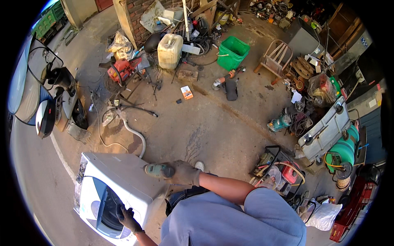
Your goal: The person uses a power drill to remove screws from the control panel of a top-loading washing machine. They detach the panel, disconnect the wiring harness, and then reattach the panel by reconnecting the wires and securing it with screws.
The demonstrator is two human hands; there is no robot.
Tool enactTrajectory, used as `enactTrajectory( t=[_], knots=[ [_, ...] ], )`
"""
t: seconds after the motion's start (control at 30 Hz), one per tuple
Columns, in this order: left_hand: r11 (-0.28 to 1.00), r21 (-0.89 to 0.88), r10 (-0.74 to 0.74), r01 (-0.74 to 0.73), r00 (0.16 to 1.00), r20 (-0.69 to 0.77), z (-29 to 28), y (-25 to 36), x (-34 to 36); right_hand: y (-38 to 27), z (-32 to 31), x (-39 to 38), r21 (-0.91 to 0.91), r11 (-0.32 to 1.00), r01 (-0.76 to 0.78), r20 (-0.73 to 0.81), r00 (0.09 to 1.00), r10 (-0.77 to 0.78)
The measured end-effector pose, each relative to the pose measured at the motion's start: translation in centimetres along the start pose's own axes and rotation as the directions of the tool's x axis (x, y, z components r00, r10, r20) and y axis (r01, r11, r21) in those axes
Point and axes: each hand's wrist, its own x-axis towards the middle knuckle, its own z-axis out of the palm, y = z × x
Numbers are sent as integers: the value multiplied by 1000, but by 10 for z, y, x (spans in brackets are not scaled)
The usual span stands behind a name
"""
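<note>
A white washing machine (pixel 135 174) stands at the lower left, beside my legs. Its round-edged lid, with a dark window (pixel 108 209), faces up toward me. On the near edge of that lid rests my left hand (pixel 130 221), in a dark glove, its fingers apart and gripping nothing that I can see. My right hand (pixel 184 173), also gloved, is closed around a teal power drill (pixel 158 170), held above the machine's right side. The drill's front end points left; its grip is hidden by the glove. A grey hose (pixel 137 137) runs along the ground behind the machine.
Ahead are a red pressure-washer-like machine (pixel 123 69), a pale jerrycan (pixel 169 51), a green bucket (pixel 233 53) and an angle grinder (pixel 223 79). A wooden chair (pixel 276 59) stands farther right. Tools and a metal-framed machine (pixel 283 170) crowd my right; a scooter (pixel 61 98) is left.
</note>
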Motion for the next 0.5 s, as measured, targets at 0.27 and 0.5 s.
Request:
enactTrajectory(
  t=[0.27,0.5],
  knots=[
    [987,130,14,-95,855,519,168,34,-10,100,-89,-77,439,869,-228,-320,864,388],
    [906,297,-54,-302,613,788,303,80,-23,183,-93,-101,709,680,190,-633,597,493]
  ],
)
